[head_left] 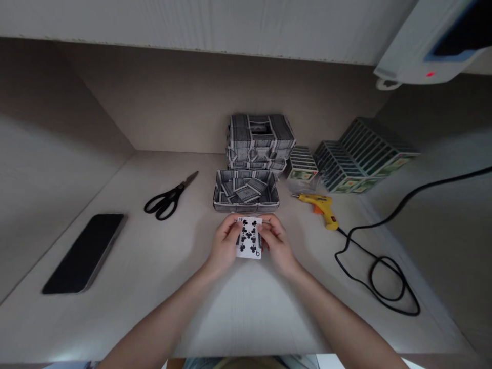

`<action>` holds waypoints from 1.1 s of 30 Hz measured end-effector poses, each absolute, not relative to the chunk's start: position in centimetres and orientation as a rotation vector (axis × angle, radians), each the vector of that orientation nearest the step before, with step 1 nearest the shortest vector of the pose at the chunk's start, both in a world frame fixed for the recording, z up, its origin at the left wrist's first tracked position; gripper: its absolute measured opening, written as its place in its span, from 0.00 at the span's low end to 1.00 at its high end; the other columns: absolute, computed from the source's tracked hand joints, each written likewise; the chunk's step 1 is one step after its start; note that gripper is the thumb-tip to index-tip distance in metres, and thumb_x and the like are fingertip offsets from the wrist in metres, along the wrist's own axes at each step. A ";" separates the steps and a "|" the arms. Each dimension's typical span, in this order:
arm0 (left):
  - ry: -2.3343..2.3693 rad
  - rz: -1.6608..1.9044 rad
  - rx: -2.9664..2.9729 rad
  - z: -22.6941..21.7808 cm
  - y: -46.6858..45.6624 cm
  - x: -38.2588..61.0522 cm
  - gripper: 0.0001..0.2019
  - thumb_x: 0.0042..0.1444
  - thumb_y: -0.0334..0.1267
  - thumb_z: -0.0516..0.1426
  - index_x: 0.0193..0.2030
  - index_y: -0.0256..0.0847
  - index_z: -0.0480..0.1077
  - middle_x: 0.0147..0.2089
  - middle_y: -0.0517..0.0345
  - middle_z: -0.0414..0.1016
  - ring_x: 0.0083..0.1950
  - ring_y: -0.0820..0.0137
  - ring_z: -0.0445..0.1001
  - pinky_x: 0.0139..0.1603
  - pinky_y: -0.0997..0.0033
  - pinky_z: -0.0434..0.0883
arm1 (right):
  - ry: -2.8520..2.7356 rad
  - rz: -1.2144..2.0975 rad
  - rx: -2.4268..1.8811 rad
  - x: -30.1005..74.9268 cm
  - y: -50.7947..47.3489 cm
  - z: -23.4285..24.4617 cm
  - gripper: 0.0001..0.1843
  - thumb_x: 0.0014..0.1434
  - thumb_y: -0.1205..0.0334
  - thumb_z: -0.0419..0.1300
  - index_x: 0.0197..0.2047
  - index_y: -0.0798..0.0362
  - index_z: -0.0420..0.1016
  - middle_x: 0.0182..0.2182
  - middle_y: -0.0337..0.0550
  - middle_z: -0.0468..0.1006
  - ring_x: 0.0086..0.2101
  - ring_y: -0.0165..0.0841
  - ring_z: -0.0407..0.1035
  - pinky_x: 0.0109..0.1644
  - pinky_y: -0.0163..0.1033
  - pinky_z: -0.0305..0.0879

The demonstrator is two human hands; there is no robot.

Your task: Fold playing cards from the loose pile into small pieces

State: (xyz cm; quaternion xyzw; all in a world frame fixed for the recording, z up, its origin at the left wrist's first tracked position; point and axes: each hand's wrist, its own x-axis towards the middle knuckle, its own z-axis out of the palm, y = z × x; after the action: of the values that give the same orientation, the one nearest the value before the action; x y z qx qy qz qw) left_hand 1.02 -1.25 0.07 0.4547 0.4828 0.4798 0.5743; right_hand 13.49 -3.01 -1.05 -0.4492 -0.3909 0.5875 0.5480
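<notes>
Both my hands grip a playing card (249, 242), a nine of clubs with its face up, just above the table. My left hand (225, 242) pinches its left side, thumb on top. On the right side, my right hand (277, 243) does the same. Dark patterned strips show along both edges of the card; whether they are folded flaps or another card I cannot tell. Right beyond my hands stands an open box made of cards (246, 207), with several loose grey-backed pieces (246, 190) lying inside.
Behind the box rises a stack of card-built boxes (261, 136). Scissors (169, 199) and a black phone (84, 253) lie on the left. A yellow glue gun (321, 206) with its looped black cord (378, 256) lies right, before several card packs (361, 154). A shelf (215, 25) hangs overhead.
</notes>
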 end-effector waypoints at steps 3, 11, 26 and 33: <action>1.139 1.130 1.099 0.0 -1.3 1.0 0.08 0.50 0.39 0.52 0.33 0.38 0.68 0.27 0.62 0.68 0.27 0.75 0.64 0.27 0.77 0.63 | -0.895 1.399 -1.070 13.4 -3.1 -1.0 0.11 0.52 0.55 0.58 0.35 0.50 0.63 0.21 0.32 0.68 0.19 0.25 0.58 0.20 0.29 0.53; 1.183 1.164 1.171 0.1 -1.7 1.2 0.07 0.51 0.36 0.50 0.32 0.39 0.68 0.28 0.62 0.69 0.28 0.75 0.65 0.28 0.77 0.63 | -0.827 1.409 -1.066 13.3 -3.2 -0.8 0.09 0.50 0.57 0.60 0.32 0.50 0.64 0.21 0.31 0.68 0.19 0.25 0.58 0.22 0.30 0.52; 1.198 1.278 1.102 -0.2 -2.5 1.2 0.06 0.49 0.34 0.50 0.26 0.40 0.67 0.23 0.64 0.67 0.23 0.76 0.63 0.23 0.78 0.61 | -0.633 1.558 -0.997 12.9 -3.3 -0.3 0.09 0.45 0.62 0.61 0.28 0.50 0.63 0.20 0.31 0.65 0.19 0.24 0.58 0.21 0.29 0.52; 1.178 1.293 1.120 -0.2 -2.5 0.8 0.06 0.50 0.35 0.50 0.27 0.40 0.67 0.22 0.64 0.67 0.22 0.76 0.64 0.21 0.78 0.61 | -0.620 1.803 -0.891 13.6 -2.9 0.3 0.14 0.46 0.53 0.57 0.34 0.52 0.67 0.18 0.34 0.66 0.13 0.25 0.56 0.12 0.29 0.41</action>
State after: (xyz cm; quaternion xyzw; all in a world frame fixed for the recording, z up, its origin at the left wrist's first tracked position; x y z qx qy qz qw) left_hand 0.75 -2.53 -0.20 0.4646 0.4888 0.5363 0.5076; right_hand 13.59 -2.85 0.26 -0.3676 -0.2559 0.7442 0.4955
